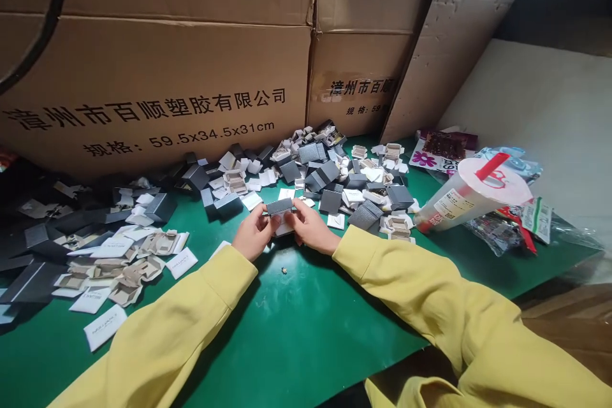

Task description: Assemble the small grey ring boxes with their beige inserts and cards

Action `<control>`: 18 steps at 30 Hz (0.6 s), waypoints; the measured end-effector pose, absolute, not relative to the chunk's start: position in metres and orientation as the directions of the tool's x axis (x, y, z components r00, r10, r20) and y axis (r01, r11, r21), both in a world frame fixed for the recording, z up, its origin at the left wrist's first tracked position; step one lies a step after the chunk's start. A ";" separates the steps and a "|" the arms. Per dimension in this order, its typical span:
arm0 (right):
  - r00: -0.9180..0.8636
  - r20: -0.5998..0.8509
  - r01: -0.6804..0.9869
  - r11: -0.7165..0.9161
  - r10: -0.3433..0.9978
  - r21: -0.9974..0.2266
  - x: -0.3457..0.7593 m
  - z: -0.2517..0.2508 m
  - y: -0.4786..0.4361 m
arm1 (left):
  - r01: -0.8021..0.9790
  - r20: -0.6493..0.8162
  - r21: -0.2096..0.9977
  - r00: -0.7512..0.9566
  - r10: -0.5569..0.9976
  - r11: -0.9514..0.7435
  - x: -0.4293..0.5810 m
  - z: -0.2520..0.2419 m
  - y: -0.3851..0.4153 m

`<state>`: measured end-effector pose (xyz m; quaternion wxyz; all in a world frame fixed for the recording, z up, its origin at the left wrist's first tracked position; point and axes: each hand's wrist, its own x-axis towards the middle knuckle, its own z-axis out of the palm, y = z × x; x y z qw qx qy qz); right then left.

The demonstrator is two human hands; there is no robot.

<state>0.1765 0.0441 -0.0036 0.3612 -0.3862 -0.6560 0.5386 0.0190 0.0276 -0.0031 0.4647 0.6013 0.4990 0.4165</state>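
Both my hands meet over the green tabletop [306, 306], gripping one small dark grey box [278, 206] between them. My left hand [253, 229] pinches its left side, and my right hand [313, 227] has the right side. A white part shows below the grey face, between my thumbs; whether it is an insert or the box's inside I cannot tell. Just beyond my hands lies a heap of similar small grey boxes [331, 201], mixed with white and cardboard inserts [396, 225]. A tiny brownish bit [284, 271] lies on the table in front of me.
More grey boxes [160, 207], inserts [131, 280] and white printed packets [105, 327] spread at the left. Large cardboard cartons [157, 64] wall off the back. At right stand a white cup with a red straw [471, 194] and snack wrappers [497, 229].
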 end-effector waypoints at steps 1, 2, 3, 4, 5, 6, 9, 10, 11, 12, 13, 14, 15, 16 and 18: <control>-0.445 0.057 0.089 0.107 0.894 -0.990 0.177 -0.005 0.045 | 0.211 0.017 0.976 0.167 0.986 -0.053 0.019 -0.001 0.027; -0.442 0.058 0.058 0.094 0.895 -0.994 0.177 -0.006 0.045 | 0.216 0.000 0.976 0.176 0.984 -0.039 0.020 0.001 0.027; -0.435 0.060 0.027 0.080 0.898 -0.996 0.177 -0.008 0.046 | 0.228 -0.015 0.973 0.179 0.984 -0.027 0.020 0.002 0.026; -0.429 0.061 0.001 0.068 0.901 -0.998 0.177 -0.009 0.047 | 0.241 -0.029 0.971 0.177 0.984 -0.014 0.020 0.003 0.025; -0.431 0.059 -0.018 0.057 0.901 -0.998 0.177 -0.010 0.048 | 0.250 -0.039 0.968 0.169 0.985 -0.005 0.021 0.004 0.025; -0.442 0.054 -0.025 0.048 0.896 -0.999 0.178 -0.010 0.048 | 0.255 -0.040 0.967 0.154 0.987 -0.001 0.021 0.004 0.024; -0.515 0.017 0.025 0.034 0.857 -0.999 0.180 -0.007 0.048 | 0.251 -0.015 0.968 0.128 0.992 -0.018 0.020 0.002 0.024; -0.539 -0.003 0.052 0.030 0.842 -0.998 0.181 -0.005 0.048 | 0.255 -0.003 0.966 0.128 0.992 -0.030 0.020 0.001 0.024; -0.554 -0.017 0.075 0.029 0.832 -0.997 0.181 -0.004 0.048 | 0.265 0.007 0.963 0.134 0.991 -0.043 0.019 -0.001 0.025; -0.559 -0.022 0.091 0.035 0.829 -0.995 0.181 -0.002 0.048 | 0.278 0.016 0.959 0.146 0.989 -0.057 0.018 -0.003 0.025; -0.557 -0.014 0.100 0.050 0.830 -0.994 0.181 -0.002 0.048 | 0.292 0.026 0.954 0.156 0.987 -0.071 0.017 -0.005 0.025; -0.550 0.003 0.105 0.073 0.835 -0.992 0.181 -0.001 0.048 | 0.302 0.037 0.950 0.159 0.987 -0.084 0.017 -0.007 0.025; -0.542 0.027 0.108 0.101 0.840 -0.989 0.180 -0.001 0.049 | 0.308 0.047 0.947 0.157 0.987 -0.094 0.017 -0.009 0.025; -0.534 0.052 0.113 0.132 0.844 -0.985 0.179 -0.001 0.050 | 0.309 0.055 0.946 0.146 0.988 -0.098 0.017 -0.010 0.025; -0.528 0.084 0.115 0.169 0.845 -0.979 0.178 -0.001 0.052 | 0.305 0.072 0.947 0.094 0.993 -0.098 0.018 -0.011 0.025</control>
